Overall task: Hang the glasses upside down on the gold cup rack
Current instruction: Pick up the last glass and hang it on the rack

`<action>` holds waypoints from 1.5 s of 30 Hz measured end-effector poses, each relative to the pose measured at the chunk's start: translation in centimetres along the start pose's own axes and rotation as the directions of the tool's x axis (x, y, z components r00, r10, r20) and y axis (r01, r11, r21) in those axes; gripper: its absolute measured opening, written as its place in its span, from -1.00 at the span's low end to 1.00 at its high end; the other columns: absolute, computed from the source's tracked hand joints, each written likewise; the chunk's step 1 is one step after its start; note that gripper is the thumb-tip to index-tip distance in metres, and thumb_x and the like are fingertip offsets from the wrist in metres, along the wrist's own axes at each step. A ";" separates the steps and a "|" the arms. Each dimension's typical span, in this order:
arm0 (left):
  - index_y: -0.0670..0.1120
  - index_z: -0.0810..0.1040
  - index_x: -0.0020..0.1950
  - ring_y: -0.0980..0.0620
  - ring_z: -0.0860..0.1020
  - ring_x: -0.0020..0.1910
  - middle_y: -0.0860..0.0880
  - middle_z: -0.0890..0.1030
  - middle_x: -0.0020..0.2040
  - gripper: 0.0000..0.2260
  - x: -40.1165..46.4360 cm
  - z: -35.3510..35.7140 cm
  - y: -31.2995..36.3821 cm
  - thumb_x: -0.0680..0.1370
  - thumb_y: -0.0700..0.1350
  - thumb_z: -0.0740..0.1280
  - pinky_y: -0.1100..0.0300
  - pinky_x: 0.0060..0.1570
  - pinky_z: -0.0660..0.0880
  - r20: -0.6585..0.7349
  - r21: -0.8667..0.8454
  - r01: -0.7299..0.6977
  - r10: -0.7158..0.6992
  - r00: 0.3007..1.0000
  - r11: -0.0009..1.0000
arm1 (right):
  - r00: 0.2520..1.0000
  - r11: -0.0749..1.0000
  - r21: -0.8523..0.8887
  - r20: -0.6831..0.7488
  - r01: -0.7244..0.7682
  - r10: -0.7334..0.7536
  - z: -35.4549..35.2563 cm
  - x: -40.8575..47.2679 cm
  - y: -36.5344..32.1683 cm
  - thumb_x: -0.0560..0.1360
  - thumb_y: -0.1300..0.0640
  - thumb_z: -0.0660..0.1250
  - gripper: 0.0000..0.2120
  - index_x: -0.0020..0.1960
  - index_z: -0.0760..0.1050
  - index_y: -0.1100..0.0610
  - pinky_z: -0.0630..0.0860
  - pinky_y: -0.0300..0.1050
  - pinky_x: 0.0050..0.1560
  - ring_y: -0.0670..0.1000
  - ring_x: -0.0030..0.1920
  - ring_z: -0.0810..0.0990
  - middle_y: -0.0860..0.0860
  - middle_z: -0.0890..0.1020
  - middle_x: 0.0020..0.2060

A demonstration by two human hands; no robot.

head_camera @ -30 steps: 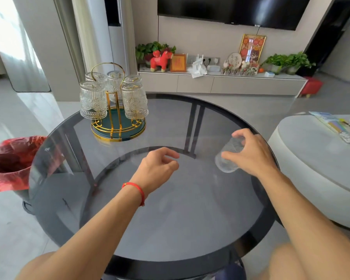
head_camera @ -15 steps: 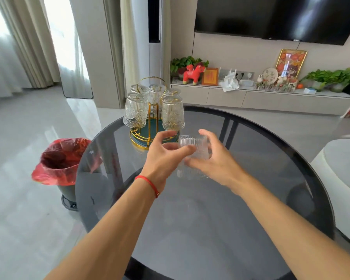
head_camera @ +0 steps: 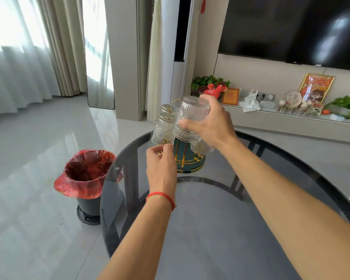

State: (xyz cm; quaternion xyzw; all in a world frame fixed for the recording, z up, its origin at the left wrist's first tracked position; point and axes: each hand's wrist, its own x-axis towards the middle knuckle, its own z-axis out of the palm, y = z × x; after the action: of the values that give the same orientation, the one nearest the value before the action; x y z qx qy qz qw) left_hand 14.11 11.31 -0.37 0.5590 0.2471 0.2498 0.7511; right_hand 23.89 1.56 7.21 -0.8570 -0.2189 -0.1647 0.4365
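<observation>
My right hand (head_camera: 212,126) grips a ribbed clear glass (head_camera: 190,120), held upside down with its mouth facing down, right over the gold cup rack (head_camera: 190,160). The rack has a green round base and a gold loop handle, and stands at the far side of the round dark glass table (head_camera: 210,229). Several other ribbed glasses (head_camera: 165,128) hang upside down on it. My left hand (head_camera: 160,164), with a red string at the wrist, hovers at the rack's near left side, fingers curled and nothing in them; whether it touches the rack I cannot tell.
A black bin with a red bag (head_camera: 87,178) stands on the floor left of the table. Behind the table runs a low TV cabinet (head_camera: 281,120) with plants, frames and ornaments, under a wall TV (head_camera: 291,29). Curtains hang at the left.
The glass went from both hands low over the table up to the rack, now in my right hand alone and upside down. My left hand let go and moved toward the rack's base.
</observation>
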 end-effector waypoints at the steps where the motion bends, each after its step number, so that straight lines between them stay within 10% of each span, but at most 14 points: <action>1: 0.09 0.47 0.05 0.22 0.54 -0.19 0.11 0.60 -0.15 -0.89 0.1 -0.1 0.1 0.54 0.03 0.29 0.14 -0.21 0.47 -0.008 0.020 -0.040 0.040 0.999 0.999 | 1.000 1.000 -0.002 0.012 -0.003 0.003 0.3 0.5 -0.2 0.29 -0.21 0.61 -0.03 0.58 0.32 0.04 0.37 -0.17 0.19 0.08 0.42 0.48 0.07 0.52 0.46; 27: -0.01 0.45 0.20 0.17 0.50 -0.18 0.08 0.52 -0.11 -0.76 2.6 -0.3 -0.3 0.54 -0.10 0.33 0.23 -0.34 0.38 0.037 0.236 -0.013 0.004 0.999 0.972 | 0.995 0.917 -0.395 0.044 -0.061 0.085 4.7 1.9 3.1 0.20 -0.35 0.58 -0.02 0.47 0.35 0.05 0.32 0.09 0.28 0.16 0.37 0.40 0.10 0.59 0.26; 45: -0.03 0.47 0.19 0.06 0.57 -0.15 0.04 0.57 -0.09 -0.76 3.1 -0.5 -0.5 0.52 -0.10 0.33 0.08 -0.11 0.56 0.029 0.250 -0.028 0.021 0.999 0.968 | 0.977 0.769 -0.607 0.061 0.199 -0.205 5.2 0.6 4.0 0.54 -0.32 0.31 -0.44 0.41 0.53 -0.02 0.23 0.16 0.35 0.12 0.38 0.42 0.00 0.56 0.33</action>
State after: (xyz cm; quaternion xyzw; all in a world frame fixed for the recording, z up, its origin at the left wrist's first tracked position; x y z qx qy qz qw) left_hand 16.10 13.58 -1.23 0.6556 0.2601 0.2186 0.6743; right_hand 26.99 3.84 1.87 -0.9224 -0.2429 -0.2762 0.1176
